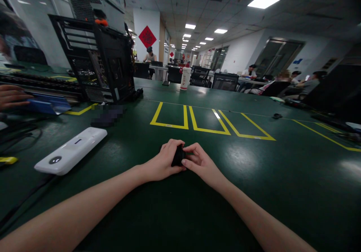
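Note:
A small black object (178,157), rounded at its edge, is between my two hands, just above or on the green tabletop (180,207); its kind is hard to make out. My left hand (165,161) wraps around its left side, fingers over the top and thumb low. From the other side, my right hand (201,163) pinches its right edge with thumb and fingertips. Much of the object is hidden by my fingers. Beyond my hands, yellow tape outlines (184,116) mark the table.
On the left lie a long white device (73,148) with a cable and a dark, blurred-out item (107,116). An open black computer case (98,56) stands behind. Another person's hand (12,96) touches a blue part (46,102). Farther back is a white cup (185,78).

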Demonstrator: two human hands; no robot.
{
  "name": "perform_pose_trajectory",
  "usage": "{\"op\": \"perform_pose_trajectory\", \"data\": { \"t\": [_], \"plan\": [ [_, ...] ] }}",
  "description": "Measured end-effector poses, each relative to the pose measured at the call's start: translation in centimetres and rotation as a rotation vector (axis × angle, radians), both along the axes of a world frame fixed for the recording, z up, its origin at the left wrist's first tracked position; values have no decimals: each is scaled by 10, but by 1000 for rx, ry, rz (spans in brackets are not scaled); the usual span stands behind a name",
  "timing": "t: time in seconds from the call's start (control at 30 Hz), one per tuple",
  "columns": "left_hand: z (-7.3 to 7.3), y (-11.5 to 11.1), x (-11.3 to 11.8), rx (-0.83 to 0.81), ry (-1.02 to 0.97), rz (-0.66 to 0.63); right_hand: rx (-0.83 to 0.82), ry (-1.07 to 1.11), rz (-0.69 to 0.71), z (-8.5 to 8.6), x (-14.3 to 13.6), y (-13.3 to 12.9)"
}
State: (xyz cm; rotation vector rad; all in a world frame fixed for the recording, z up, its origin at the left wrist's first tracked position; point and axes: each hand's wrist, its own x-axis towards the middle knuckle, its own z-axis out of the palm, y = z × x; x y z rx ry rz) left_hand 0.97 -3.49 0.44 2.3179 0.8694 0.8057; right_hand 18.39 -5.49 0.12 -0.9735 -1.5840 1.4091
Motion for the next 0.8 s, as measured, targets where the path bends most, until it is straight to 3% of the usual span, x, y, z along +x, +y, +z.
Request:
{"op": "perform_pose_trajectory", "data": {
  "t": [0.23, 0.5, 0.8],
  "plan": [
    [0, 0, 1, 22, -3, -2, 63, -17, -61, 0, -3, 2],
    [-1, 0, 1, 3, -1, 2, 31, -37, -11, 1, -1, -1],
    [0, 1, 0, 8, 12, -8, 67, -34, -63, 2, -3, 0]
  ]
}}
